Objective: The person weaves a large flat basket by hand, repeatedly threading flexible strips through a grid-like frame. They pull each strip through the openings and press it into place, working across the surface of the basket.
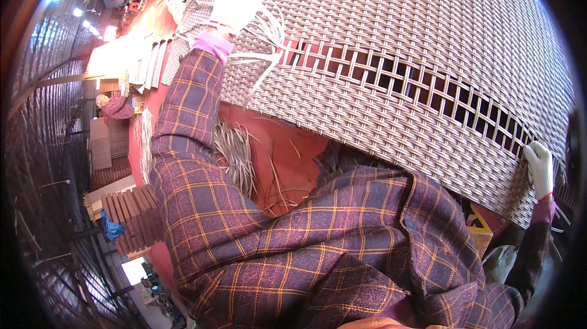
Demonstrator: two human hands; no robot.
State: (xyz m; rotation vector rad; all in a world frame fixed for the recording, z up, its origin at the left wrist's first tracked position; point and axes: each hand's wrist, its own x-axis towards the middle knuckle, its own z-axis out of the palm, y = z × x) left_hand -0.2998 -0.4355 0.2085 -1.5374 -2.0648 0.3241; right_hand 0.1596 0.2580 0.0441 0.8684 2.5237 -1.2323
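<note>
A large grey-brown woven wicker panel (367, 106) stretches across the upper right. An open lattice gap (422, 84) runs through it, with red and dark showing behind the bars. My left hand (239, 0), white-gloved and washed out by glare, is over the panel's upper left part, beside a bunch of loose pale strips (266, 31) at the gap's left end. Glare hides its fingers. At the gap's far right end my right hand (539, 167), also in a white glove, is closed against the weave; what its fingers grip is too small to make out.
A bundle of loose strips (235, 155) lies on the red floor (284, 158) below the panel. Stacked brown slats (131, 216) with a blue plastic scrap (112, 226) stand at the left. Farther off is another person (117, 106). A yellow-edged box (480, 231) sits under the panel.
</note>
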